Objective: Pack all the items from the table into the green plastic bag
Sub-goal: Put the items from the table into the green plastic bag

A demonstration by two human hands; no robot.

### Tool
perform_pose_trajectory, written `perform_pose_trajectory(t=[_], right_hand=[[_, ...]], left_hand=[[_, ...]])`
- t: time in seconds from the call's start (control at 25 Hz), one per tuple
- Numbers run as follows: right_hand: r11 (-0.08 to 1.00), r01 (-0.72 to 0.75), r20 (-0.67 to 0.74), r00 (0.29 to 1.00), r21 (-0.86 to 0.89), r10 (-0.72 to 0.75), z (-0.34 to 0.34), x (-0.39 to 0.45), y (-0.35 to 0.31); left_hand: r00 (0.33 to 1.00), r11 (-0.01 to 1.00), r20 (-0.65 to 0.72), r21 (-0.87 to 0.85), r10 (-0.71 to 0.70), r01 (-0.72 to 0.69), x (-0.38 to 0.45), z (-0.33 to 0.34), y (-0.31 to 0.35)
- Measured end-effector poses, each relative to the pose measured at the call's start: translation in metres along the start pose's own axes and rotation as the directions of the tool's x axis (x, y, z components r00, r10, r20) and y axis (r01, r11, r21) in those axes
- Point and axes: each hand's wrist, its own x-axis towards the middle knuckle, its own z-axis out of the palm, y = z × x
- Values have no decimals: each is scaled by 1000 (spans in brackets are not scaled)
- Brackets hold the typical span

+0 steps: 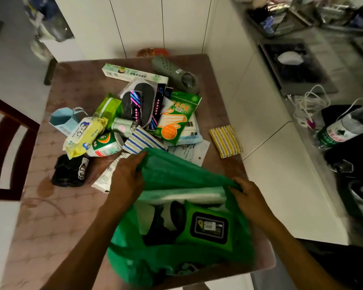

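Note:
The green plastic bag (172, 172) lies open at the table's near edge. My left hand (126, 174) grips its far left rim and my right hand (247, 195) grips its right rim, holding the mouth apart. Inside I see a green wipes pack (208, 225), a white-green flat pack (182, 195) and dark items. Behind the bag a pile lies on the table: a yellow wipes pack (85, 135), a glove packet (176, 118), black insoles (138, 101), a striped cloth (143, 141), a long box (132, 74), a grey clog (176, 73).
A yellow striped sponge pack (226, 141) lies apart at the right, a black bag roll (69, 172) and a white tube (105, 176) at the left. A blue cup (63, 120) stands far left. The brown table (50, 216) meets a chair (6, 147) on the left and a counter on the right.

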Motion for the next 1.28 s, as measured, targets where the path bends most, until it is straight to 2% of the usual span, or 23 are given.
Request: perform_pose_trajectory(t=[0.04,0.16,0.2,0.24,0.28,0.32,0.36,0.4,0.44,0.52,0.56,0.68,0.72,0.8,0.88,0.96,1.04,1.08,1.12,1.2,1.28], right_hand=[[1000,-12,-7,1000,-1,12,-6,2,-5],[974,-128,19,991,-188,134,-39,17,-4],[970,-179,67,979,-163,192,-54,24,-6],[976,-207,138,967,-60,214,-67,32,-12],[976,-209,189,962,57,195,-77,41,-21],[969,-190,177,971,158,162,-82,54,-26],[967,-167,84,985,191,154,-81,74,-30],[982,-147,-43,987,120,153,-76,101,-27],[986,-157,-154,977,-49,147,-65,127,-21],[916,-199,-171,974,-348,147,-28,168,0],[887,-222,-152,973,-405,174,-11,183,12],[911,-252,-250,952,-327,174,5,205,23],[933,-230,-281,948,-278,150,0,208,19],[948,-134,-346,938,-288,27,-16,201,6],[954,58,-431,883,-294,-186,-32,171,-16],[952,265,-465,830,-156,-307,-42,117,-42],[886,463,-321,836,-22,-445,-38,53,-59],[838,544,-205,816,-45,-541,-28,25,-61],[786,608,-83,782,-113,-617,-15,5,-56],[701,656,153,751,-278,-642,15,-10,-35],[598,689,327,722,-409,-609,39,-11,-17]], left_hand=[[1000,1000,-4,3,20,-20,4,-8,-4],[971,983,157,12,181,-185,-4,-6,-3],[958,978,205,10,202,-208,-10,1,0],[952,978,234,20,197,-207,-15,10,2],[949,977,246,40,196,-212,-21,18,2],[947,973,249,59,204,-225,-25,23,4],[946,971,252,69,205,-229,-29,26,3],[945,973,261,68,195,-220,-31,28,2],[945,977,278,70,174,-200,-34,29,-1],[941,979,309,100,136,-175,-41,31,-7],[939,977,319,121,128,-174,-46,30,-9],[956,970,274,183,105,-159,-56,21,-1],[966,973,237,183,99,-144,-58,17,3],[980,975,185,193,78,-114,-61,14,6],[984,964,177,265,-22,-26,-61,14,7],[983,975,174,221,-53,14,-56,18,9],[984,994,175,111,-15,-5,-48,23,10],[983,998,180,68,-25,13,-46,24,10],[983,998,173,35,-60,55,-42,22,10],[983,993,139,-8,-117,120,-38,19,8],[990,997,132,-36,-57,63,-38,11,8]])
